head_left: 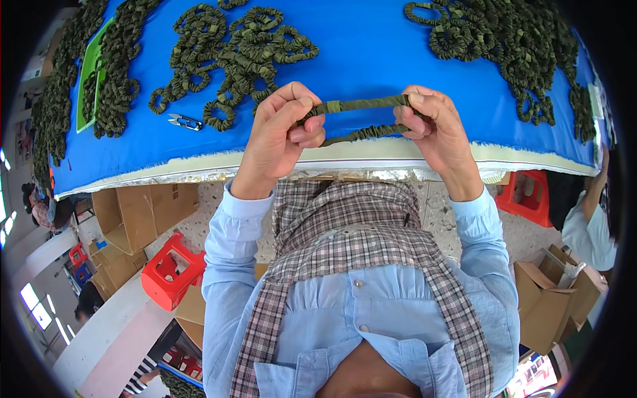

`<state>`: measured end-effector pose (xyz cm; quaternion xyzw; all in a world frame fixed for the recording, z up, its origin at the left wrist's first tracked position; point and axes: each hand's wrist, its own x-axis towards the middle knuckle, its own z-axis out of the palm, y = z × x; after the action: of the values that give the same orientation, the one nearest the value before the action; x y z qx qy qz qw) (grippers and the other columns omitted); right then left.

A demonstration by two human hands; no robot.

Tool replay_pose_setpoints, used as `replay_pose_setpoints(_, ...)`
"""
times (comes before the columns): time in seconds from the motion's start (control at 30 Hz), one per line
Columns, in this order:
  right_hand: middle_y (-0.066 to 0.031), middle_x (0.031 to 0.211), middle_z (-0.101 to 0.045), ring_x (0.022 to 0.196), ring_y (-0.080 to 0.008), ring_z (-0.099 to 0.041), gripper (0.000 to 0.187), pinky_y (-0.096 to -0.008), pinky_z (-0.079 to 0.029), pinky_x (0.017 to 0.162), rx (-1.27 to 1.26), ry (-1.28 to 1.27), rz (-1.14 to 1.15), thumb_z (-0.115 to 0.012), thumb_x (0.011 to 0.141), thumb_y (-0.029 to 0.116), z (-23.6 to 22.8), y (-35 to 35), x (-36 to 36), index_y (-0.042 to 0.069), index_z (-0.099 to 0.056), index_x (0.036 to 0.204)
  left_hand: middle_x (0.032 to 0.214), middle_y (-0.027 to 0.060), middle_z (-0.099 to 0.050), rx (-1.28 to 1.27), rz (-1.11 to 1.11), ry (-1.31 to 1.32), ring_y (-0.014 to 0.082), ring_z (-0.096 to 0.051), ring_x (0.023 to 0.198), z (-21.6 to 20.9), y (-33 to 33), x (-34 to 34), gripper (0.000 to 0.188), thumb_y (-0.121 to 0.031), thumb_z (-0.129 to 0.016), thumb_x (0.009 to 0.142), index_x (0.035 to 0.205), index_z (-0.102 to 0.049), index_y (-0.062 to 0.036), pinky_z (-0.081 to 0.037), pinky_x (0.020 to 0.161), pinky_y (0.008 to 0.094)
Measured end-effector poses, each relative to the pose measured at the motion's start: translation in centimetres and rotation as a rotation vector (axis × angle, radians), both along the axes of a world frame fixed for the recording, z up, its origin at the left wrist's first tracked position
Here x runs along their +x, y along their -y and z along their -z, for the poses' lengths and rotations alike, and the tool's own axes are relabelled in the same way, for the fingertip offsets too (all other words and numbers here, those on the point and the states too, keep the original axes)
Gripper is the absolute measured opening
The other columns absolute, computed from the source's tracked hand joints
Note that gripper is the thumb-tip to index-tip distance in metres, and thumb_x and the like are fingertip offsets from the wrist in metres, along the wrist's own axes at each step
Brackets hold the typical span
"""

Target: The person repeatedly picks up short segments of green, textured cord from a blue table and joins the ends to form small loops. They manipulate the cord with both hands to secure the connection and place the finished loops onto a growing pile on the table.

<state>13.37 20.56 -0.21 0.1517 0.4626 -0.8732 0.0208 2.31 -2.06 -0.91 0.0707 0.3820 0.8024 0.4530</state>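
Observation:
Between my two hands a dark green fabric scrunchie is stretched into a long loop, just above the front edge of the blue-covered table. My left hand pinches one end, close to a lighter green patch on the band. The other end is gripped by my right hand. The upper strand is pulled nearly smooth, while the lower strand is still gathered. Beyond my left hand lies a loose pile of green scrunchies. Small thread snips rest on the cloth left of that pile.
More scrunchies are heaped at the far right, and others at the left around a green tray. Below the table stand red stools and cardboard boxes. A co-worker's arm shows at the right.

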Motion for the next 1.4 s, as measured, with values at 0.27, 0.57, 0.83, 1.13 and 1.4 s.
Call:
replay_pose_setpoints(0.27,0.0062,0.058,-0.042,0.051,-0.0005,-0.026,0.018,-0.0186,-0.020,0.046,-0.044,0.041,-0.024,-0.059,0.089,0.020,-0.1,0.2,-0.2,0.009,-0.054,0.076,0.062,-0.0029,-0.046,-0.110,-0.011,-0.097,0.0024,-0.030,0.049,-0.8,-1.0,0.5,0.010,-0.013,-0.055,0.093,0.096,-0.058,-0.0031,-0.026,0.047,0.0219)
replay_pose_setpoints(0.57,0.0030,0.060,-0.046,0.051,-0.0011,-0.028,0.015,-0.0187,-0.022,0.045,-0.152,0.062,-0.063,-0.059,0.088,0.017,-0.1,0.4,-0.4,0.004,-0.056,0.081,0.056,-0.0079,-0.035,-0.155,-0.043,-0.058,0.0025,-0.026,0.047,-0.1,-1.1,0.2,0.011,-0.013,-0.059,0.092,0.095,-0.060,-0.0027,-0.024,0.045,0.0217)
replay_pose_setpoints(0.83,0.0026,0.064,-0.045,0.051,-0.0013,-0.029,0.026,-0.0183,-0.018,0.044,-0.031,0.031,-0.200,-0.061,0.091,0.021,-0.9,-0.2,-0.4,0.000,-0.057,0.105,0.055,-0.0074,-0.035,0.001,-0.154,0.111,0.0034,-0.027,0.045,0.2,-0.2,-1.1,0.009,-0.014,-0.058,0.092,0.088,-0.059,-0.0054,-0.026,0.046,0.0225)
replay_pose_setpoints(1.13,0.0043,0.066,-0.046,0.052,-0.0015,-0.031,0.038,-0.0189,-0.020,0.044,0.029,0.050,-0.218,-0.063,0.092,0.026,-1.0,-1.3,-0.2,0.000,-0.053,0.116,0.058,-0.0053,-0.039,0.065,-0.129,0.155,0.0041,-0.030,0.048,0.8,-0.5,-1.1,0.009,-0.013,-0.057,0.092,0.093,-0.059,-0.0037,-0.028,0.049,0.0225)
replay_pose_setpoints(1.4,0.0061,0.066,-0.048,0.058,-0.0015,-0.042,0.023,-0.0200,-0.032,0.051,0.526,-0.079,-0.327,-0.061,0.093,0.025,-1.1,-0.7,-1.0,0.003,-0.061,0.096,0.085,0.0090,-0.062,-0.122,0.079,-0.280,0.0096,-0.054,0.067,-1.9,-2.9,0.5,0.025,-0.014,-0.057,0.093,0.112,-0.050,0.0005,-0.046,0.064,0.0245)
